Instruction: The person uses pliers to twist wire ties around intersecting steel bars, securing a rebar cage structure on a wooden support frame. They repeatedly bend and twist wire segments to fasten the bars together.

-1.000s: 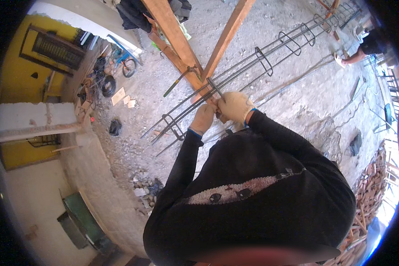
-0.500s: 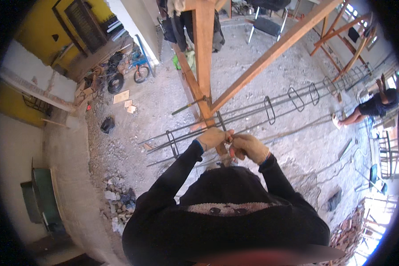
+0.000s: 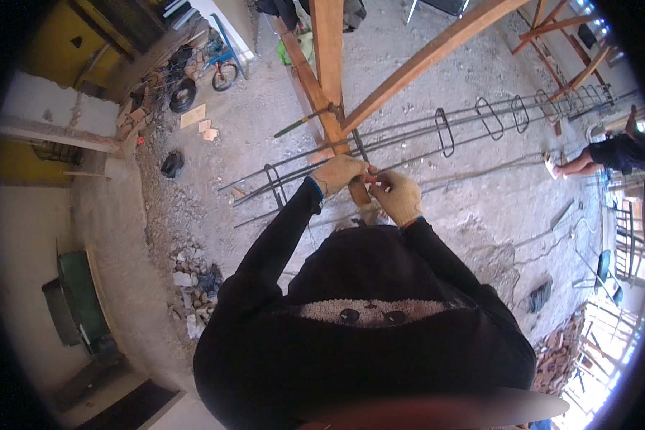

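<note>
My left hand (image 3: 338,175), in a cream work glove, is closed at the left of a dark steel stirrup (image 3: 361,147) on a long rebar cage. Its fingertips meet those of my right hand (image 3: 400,197), gloved alike and bent in a pinch. Something small and reddish shows between the fingertips; whether it is a tool or bare fingers, I cannot make out. Under both hands, a wooden plank (image 3: 309,82) carries the cage's bars. More stirrups (image 3: 271,185) hang on the bars to the left, and several loops stand along the cage to the right.
An upright wooden post (image 3: 327,57) and a slanting beam (image 3: 430,68) rise just beyond my hands. Broken rubble (image 3: 186,279) lies at the left, a black tyre (image 3: 183,95) farther off. Another person (image 3: 613,156) is at the far right, above a brick pile (image 3: 557,351).
The whole view has shifted, so the hands and cage sit higher in the picture. My right hand's fingers have turned inward toward the left fingertips. Both hands stay at the same stirrup.
</note>
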Motion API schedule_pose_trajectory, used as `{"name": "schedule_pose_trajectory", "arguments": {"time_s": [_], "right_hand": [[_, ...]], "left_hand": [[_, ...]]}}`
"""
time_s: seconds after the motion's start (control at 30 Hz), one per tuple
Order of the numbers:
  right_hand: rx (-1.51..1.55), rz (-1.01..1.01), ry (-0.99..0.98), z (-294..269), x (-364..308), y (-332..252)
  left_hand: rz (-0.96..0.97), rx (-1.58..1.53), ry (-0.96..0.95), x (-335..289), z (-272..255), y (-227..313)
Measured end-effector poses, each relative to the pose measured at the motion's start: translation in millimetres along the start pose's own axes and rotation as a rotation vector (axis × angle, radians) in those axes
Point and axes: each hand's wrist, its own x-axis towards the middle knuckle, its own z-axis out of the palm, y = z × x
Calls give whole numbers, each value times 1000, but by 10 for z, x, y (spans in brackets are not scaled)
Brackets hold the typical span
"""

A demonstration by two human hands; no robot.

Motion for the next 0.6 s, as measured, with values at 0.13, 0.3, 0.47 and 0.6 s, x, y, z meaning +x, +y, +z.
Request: {"name": "schedule_pose_trajectory", "arguments": {"time_s": [0.13, 0.3, 0.47, 0.6], "right_hand": [[-85, 135, -34, 84, 7, -41], [136, 254, -73, 79, 100, 65], [592, 537, -288, -57, 264, 155], [693, 705, -413, -169, 364, 36]], "left_hand": [[-4, -241, 44, -110, 37, 89], [-64, 199, 199, -242, 146, 266], [204, 850, 616, -589, 513, 342], [133, 820, 648, -718, 746, 281]]}}
